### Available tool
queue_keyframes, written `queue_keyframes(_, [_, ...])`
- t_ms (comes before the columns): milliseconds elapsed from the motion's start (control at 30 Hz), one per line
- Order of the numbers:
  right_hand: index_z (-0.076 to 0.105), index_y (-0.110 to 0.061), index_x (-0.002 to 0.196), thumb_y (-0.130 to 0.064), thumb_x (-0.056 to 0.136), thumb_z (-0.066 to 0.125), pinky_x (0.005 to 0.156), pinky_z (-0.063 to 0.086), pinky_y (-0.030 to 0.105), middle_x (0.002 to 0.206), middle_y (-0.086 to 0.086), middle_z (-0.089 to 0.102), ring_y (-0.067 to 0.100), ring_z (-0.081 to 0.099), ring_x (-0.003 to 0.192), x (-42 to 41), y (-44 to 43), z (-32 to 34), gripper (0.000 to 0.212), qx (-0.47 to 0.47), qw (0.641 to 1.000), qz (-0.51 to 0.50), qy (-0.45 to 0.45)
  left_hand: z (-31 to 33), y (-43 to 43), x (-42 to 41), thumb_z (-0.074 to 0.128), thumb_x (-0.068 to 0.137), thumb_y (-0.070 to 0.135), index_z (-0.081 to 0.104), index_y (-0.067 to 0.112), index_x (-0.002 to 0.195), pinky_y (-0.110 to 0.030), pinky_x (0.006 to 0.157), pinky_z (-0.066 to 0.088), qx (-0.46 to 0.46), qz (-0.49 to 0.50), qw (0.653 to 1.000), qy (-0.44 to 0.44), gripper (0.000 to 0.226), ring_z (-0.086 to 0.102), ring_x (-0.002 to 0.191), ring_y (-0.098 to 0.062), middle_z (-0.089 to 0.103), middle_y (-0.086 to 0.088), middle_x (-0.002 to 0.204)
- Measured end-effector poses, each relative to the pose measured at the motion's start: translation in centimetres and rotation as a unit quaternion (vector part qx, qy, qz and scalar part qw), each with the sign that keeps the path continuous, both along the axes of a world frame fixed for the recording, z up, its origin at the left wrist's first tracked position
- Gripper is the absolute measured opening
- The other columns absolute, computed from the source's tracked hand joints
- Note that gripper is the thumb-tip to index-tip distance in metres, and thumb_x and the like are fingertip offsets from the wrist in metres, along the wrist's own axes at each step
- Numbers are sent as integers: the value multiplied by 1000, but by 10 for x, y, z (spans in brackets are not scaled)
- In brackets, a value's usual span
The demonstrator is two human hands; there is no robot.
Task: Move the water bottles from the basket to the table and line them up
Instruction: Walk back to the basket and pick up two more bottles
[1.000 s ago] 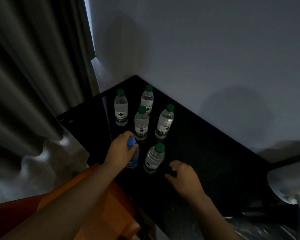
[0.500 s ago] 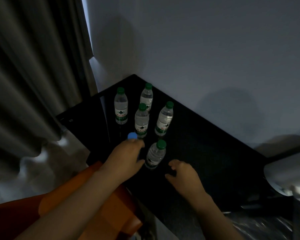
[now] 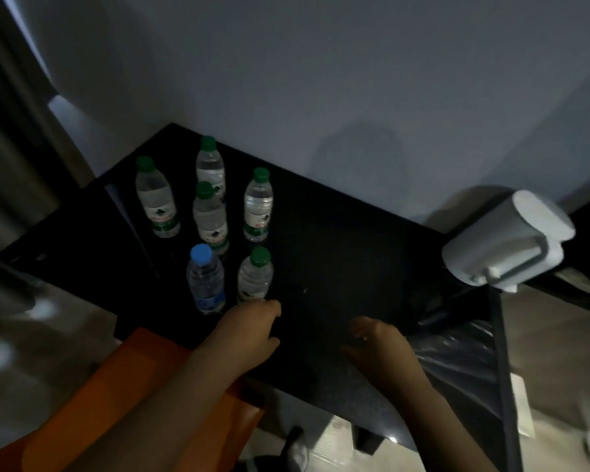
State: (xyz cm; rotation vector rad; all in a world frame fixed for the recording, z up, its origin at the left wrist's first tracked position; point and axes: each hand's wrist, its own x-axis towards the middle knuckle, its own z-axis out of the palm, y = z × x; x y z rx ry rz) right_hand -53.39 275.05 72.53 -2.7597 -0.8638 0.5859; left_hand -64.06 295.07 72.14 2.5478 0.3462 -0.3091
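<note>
Six water bottles (image 3: 210,216) stood upright on the black table (image 3: 338,250), clustered at its far left end near the wall. Five of them wore green caps and one a blue cap. The blue-capped bottle (image 3: 205,281) and the nearest green-capped bottle (image 3: 255,277) stood side by side in the front pair, close together but apart. The other four stood behind them in a loose, staggered group, not a straight line. Your left hand (image 3: 249,332) lay over the table edge just in front of that nearest green-capped bottle, fingers loosely curled and holding nothing. Whether your knuckles touched its base I could not tell. Your right hand (image 3: 378,349) rested further right on bare tabletop, well apart from the bottles, relaxed, its fingers bent and empty. Under your left forearm showed an orange shape (image 3: 133,386), too blurred to make out. A pale grey object (image 3: 504,240) sat at the table's right end, dark glossy plastic (image 3: 457,362) lay below it, and a curtain (image 3: 11,165) hung at the left.
</note>
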Motion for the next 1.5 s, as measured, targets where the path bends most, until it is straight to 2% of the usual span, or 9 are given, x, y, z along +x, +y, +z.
queue_keyframes(133, [62,-19,110,-28,87,63,82,52,37,106,1,65,20,63,98,-5,-51,9,26,14,998,-67,-5,7,-39,27,60,87,26,50,22,119,-28,86,48,-13,-66,998,4,34,53,100,-13,54,0,115])
queue_keyframes(233, [63,-17,111,-28,86,64,84,52,35,109,3,66,19,63,100,-8,-89,16,28,22,990,-136,-21,15,-75,50,61,87,28,50,24,118,-30,88,49,0,-111,994,6,34,54,101,-12,54,3,115])
queue_keyframes(367, [62,-19,114,-31,84,66,84,53,33,109,-1,67,17,63,98,-19,-151,24,32,30,974,-224,-30,26,-135,76,62,86,31,51,26,119,-25,83,49,21,-172,985,-13,35,55,100,-10,55,7,116])
queue_keyframes(533, [62,-26,117,-32,79,71,84,50,26,110,-6,67,14,62,102,-45,-248,31,40,59,941,-330,-50,38,-227,91,60,87,33,51,26,122,-24,85,49,25,-266,963,-24,37,56,102,-10,55,7,118])
queue_keyframes(700, [63,-28,113,-33,81,67,79,46,23,108,-9,66,11,60,103,-76,-345,35,32,61,913,-399,-62,50,-330,89,58,88,33,51,24,122,-28,89,49,23,-353,935,-25,36,55,104,-13,55,5,118])
queue_keyframes(833, [61,-28,116,-33,82,66,83,48,24,109,-10,65,9,59,107,-105,-411,39,34,67,890,-447,-63,54,-402,82,58,86,33,54,21,113,-30,87,49,41,-401,914,-42,29,57,101,-16,57,2,113])
queue_keyframes(933, [60,-30,117,-34,83,65,84,48,23,111,-12,64,7,58,107,-137,-465,44,35,72,859,-502,-72,57,-468,75,60,85,34,55,19,108,-32,86,49,49,-452,889,-56,28,58,99,-19,59,0,109])
queue_keyframes(1233, [61,-28,117,-33,82,67,88,49,26,110,-10,64,7,59,103,-214,-577,50,35,91,747,-654,-80,60,-626,49,57,88,36,50,23,123,-29,88,47,35,-596,799,-71,38,57,105,-17,58,3,118])
queue_keyframes(1500, [60,-26,119,-33,83,66,86,49,25,112,-9,64,7,58,103,-226,-663,44,37,75,684,-721,-75,43,-747,65,55,87,38,48,26,124,-26,90,44,36,-680,729,-68,39,55,109,-14,56,6,121])
